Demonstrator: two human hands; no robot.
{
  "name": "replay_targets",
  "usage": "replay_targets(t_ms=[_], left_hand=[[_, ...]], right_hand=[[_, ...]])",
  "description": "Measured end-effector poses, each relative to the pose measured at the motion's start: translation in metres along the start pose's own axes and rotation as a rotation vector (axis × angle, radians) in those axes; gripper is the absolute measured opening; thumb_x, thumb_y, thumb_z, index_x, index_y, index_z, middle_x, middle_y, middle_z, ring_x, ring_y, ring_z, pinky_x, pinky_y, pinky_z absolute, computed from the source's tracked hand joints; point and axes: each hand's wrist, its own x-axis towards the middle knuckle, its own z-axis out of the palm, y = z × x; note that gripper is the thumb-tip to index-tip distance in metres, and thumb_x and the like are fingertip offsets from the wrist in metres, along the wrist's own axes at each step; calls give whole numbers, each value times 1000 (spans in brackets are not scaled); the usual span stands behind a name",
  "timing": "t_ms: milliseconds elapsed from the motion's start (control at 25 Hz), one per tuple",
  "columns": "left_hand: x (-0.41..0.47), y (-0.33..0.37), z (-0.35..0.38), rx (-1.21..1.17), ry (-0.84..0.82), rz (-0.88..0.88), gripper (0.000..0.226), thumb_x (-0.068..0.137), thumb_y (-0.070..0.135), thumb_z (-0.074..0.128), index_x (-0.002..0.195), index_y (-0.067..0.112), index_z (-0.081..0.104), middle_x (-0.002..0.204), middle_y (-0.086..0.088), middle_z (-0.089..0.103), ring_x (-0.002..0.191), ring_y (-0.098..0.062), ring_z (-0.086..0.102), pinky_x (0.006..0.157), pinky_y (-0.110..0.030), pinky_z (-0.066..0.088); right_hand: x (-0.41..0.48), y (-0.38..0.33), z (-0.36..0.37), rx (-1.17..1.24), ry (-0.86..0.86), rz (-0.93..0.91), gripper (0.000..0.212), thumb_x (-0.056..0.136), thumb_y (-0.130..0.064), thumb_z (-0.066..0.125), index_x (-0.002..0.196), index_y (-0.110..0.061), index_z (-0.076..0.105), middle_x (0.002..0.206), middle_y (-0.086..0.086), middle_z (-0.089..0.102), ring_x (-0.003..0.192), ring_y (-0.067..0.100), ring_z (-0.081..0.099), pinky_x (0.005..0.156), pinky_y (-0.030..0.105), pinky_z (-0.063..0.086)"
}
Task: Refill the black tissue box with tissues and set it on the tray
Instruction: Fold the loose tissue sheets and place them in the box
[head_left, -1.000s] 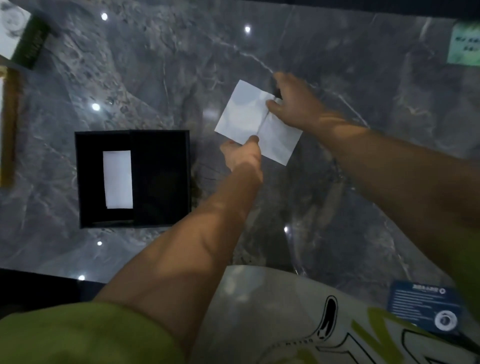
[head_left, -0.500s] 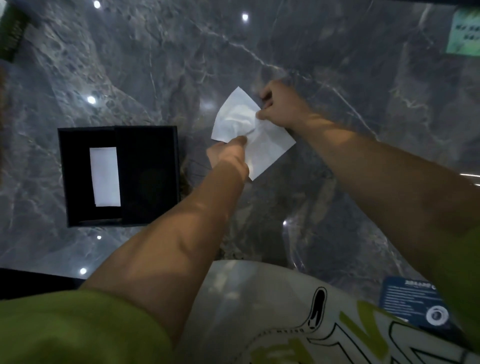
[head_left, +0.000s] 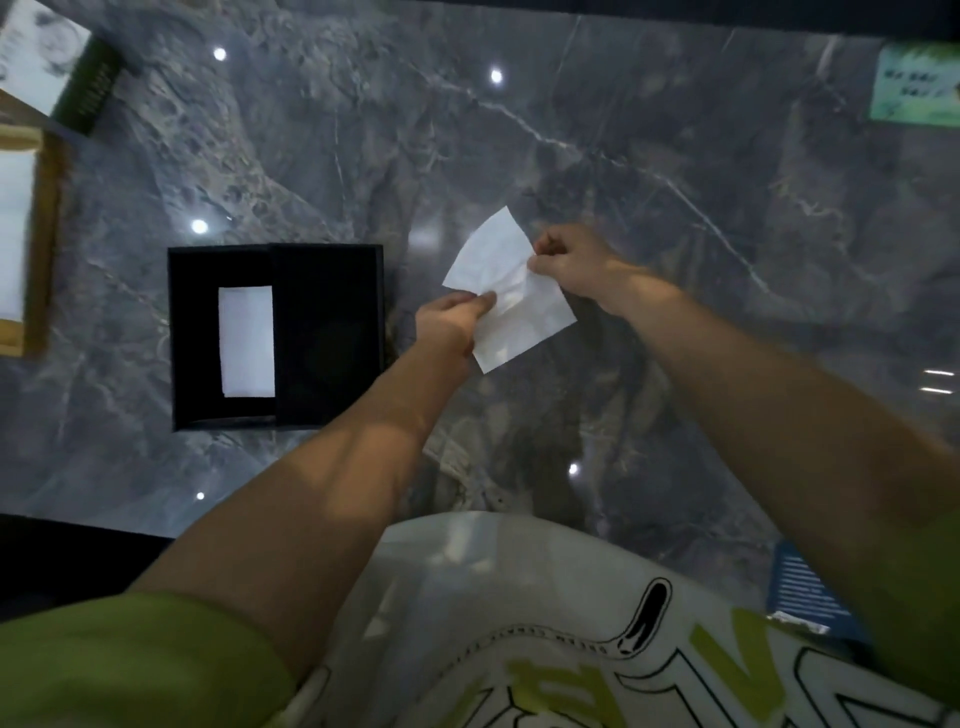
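Left hand (head_left: 453, 318): your fingers pinch the near-left edge of the white tissue (head_left: 511, 295).
Right hand (head_left: 570, 260): you pinch its far-right edge, held above the desk (head_left: 675, 171).
Black tissue box (head_left: 278, 336): left of your hands, apart, white tissue showing in its slot.
Room: bare marble around your hands.
Tray (head_left: 44, 244): wooden, at the left edge.

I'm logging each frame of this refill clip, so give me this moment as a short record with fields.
surface: grey marble table
tissue: white sheet, crumpled in the middle, held above the table
left hand: pinches the sheet's near edge
right hand: pinches its far edge
black tissue box: left of the hands, white strip showing through its opening
tray: wooden edge at far left
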Motion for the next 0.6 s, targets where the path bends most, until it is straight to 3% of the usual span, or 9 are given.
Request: replay_targets(t_ms=[80, 160, 280, 360, 480, 600], left_hand=[[-1, -5, -11, 13, -77, 77, 15, 84, 16, 73, 78, 16, 58, 82, -3, 60, 75, -19, 59, 47, -21, 45], [-6, -6, -23, 43, -136, 138, 15, 85, 22, 71, 92, 17, 59, 91, -4, 62, 79, -19, 60, 56, -25, 48], [-17, -7, -44, 54, -231, 197, 26, 87, 28, 69, 108, 18, 57, 106, -8, 64, 81, -17, 63, 58, -24, 52], [-27, -6, -60, 24, -310, 188, 33, 89, 28, 66, 116, 16, 53, 108, -7, 64, 79, -15, 64, 53, -20, 52], [-33, -6, -86, -10, -356, 144, 45, 90, 31, 64, 127, 9, 49, 124, -10, 63, 103, -23, 66, 71, -31, 59], [-36, -5, -120, -103, -411, 135, 40, 95, 27, 58, 128, 6, 54, 122, -10, 66, 105, -22, 67, 78, -31, 59]], right_hand=[[-16, -3, 1, 5, 16, -12, 10, 92, -22, 61, 84, -19, 55, 86, 0, 58, 76, 10, 52, 66, 25, 41], [-34, -7, 3, 15, 21, -29, 8, 94, -24, 59, 88, -21, 55, 86, -3, 58, 75, 10, 53, 66, 25, 42], [-61, -13, 11, 206, 27, -88, 4, 94, -18, 60, 92, -17, 56, 92, 6, 62, 82, 15, 56, 74, 30, 46], [-77, -16, 21, 287, 72, -130, 8, 93, -15, 61, 89, -18, 55, 92, 9, 63, 82, 16, 57, 73, 31, 45], [-100, -29, 35, 424, 97, -125, 13, 95, -15, 59, 85, -23, 56, 93, 3, 64, 79, 14, 60, 71, 30, 49], [-117, -48, 57, 572, 94, -115, 10, 94, -10, 60, 90, -19, 57, 94, 2, 61, 81, 18, 62, 71, 36, 53]])
